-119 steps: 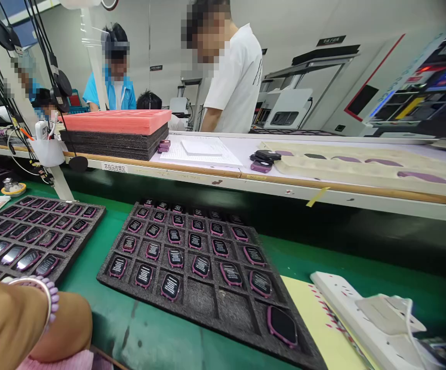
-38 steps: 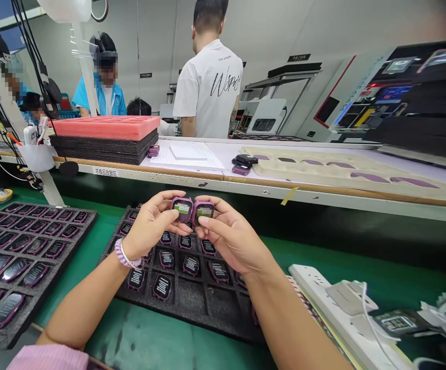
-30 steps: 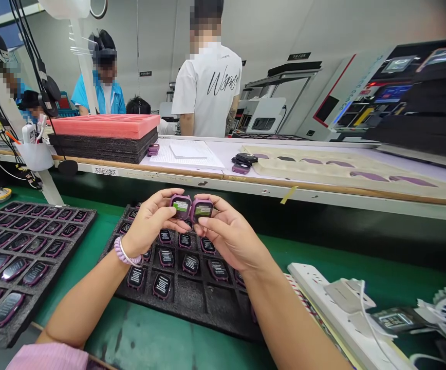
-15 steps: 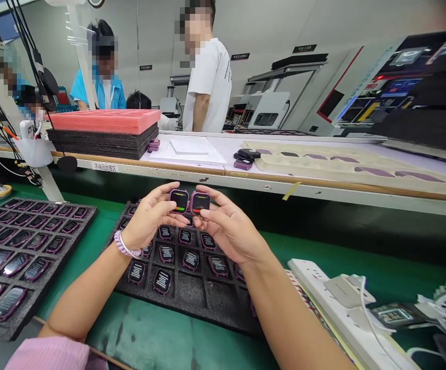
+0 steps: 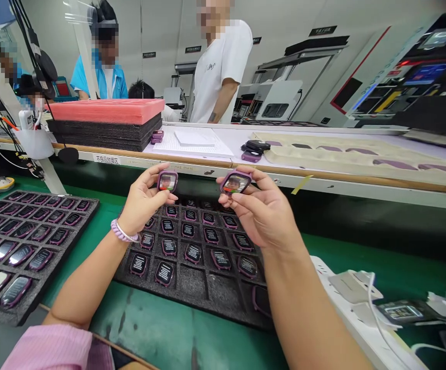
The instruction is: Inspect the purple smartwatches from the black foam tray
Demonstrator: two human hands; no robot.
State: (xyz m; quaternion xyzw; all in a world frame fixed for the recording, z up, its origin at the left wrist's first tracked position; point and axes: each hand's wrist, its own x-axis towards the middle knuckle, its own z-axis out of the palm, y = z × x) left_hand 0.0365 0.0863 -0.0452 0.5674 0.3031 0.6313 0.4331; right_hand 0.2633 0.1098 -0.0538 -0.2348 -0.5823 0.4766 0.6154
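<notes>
My left hand (image 5: pixel 142 203) holds a small purple smartwatch body (image 5: pixel 167 181) by its edges, screen lit and facing me. My right hand (image 5: pixel 263 208) grips a second purple watch body (image 5: pixel 236 182), its screen also lit. Both are raised, a short gap apart, above a black foam tray (image 5: pixel 192 280) whose pockets hold several more purple watch bodies with text on their screens. A few front pockets of that tray are bare.
A second black foam tray (image 5: pixel 80 218) of watch bodies lies at the left on the green mat. A white power strip (image 5: pixel 356 316) with plugs sits at the right. Behind, a shelf carries stacked foam trays (image 5: pixel 107 126), papers and beige trays. Several people stand beyond it.
My hands rose and drew apart, separating the two watches that were side by side. Both screens now show a picture instead of coloured bars. The person in white turned.
</notes>
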